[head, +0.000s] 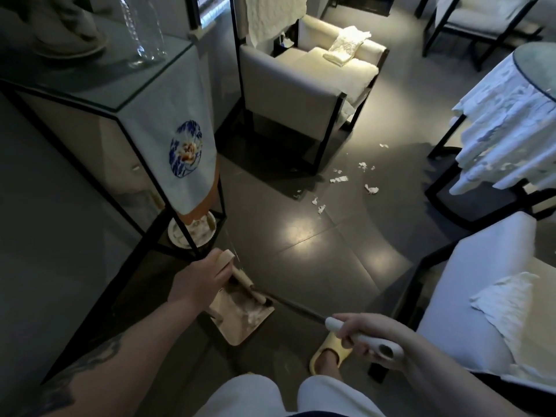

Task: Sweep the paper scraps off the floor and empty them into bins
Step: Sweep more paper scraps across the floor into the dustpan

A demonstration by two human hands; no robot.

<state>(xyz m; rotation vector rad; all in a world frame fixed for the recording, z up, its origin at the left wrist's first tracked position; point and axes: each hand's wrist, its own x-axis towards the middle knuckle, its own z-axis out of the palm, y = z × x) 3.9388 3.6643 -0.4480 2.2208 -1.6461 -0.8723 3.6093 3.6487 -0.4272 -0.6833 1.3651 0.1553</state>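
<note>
Gripping the top of a tan dustpan handle (226,256), the left hand (200,279) has its fingers curled round it, so the handle's end sticks out just beyond the knuckles. The dustpan (240,314) itself sits low on the dark floor (301,236), directly under that hand, with some pale scraps or dust in its tray. The right hand (365,331) is clenched round the white grip of a broom (358,335); the grip passes through the curled fingers and its dark shaft runs left to meet the dustpan's far edge. The broom head is hard to make out there.

Paper scraps (340,179) lie scattered on the floor well beyond both hands, between a beige armchair (294,94) on the far side and a round worktop (538,70) draped in white cloth at the right. A yellow slipper (329,350) shows near the right hand. At the left stands a black-framed display stand (99,94) with a glass top and a hanging embroidered cloth (186,152).
</note>
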